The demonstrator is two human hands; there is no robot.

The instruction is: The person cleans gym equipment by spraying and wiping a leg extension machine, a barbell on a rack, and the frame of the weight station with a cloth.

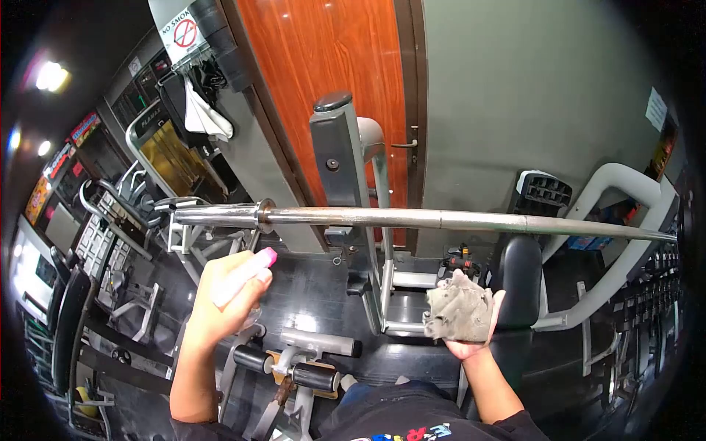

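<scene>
My left hand (224, 298) is closed around a spray bottle with a white head (239, 285) and a pink nozzle tip. Most of the bottle's body is hidden by my fingers. The nozzle points up and right, just below the sleeve end of a metal barbell (412, 217). On my right hand (471, 348), palm up, rests a crumpled grey cloth (460, 307) that covers most of the fingers. Both hands are below the bar and apart from it. The bar runs across the view in front of a dark rack upright (338, 158).
A padded bench (517, 283) stands at the right under the bar. Roller pads (316, 376) are low in front of me. A wooden door (331, 51) is behind the rack, with gym machines at the left and a dumbbell rack (651, 294) at the far right.
</scene>
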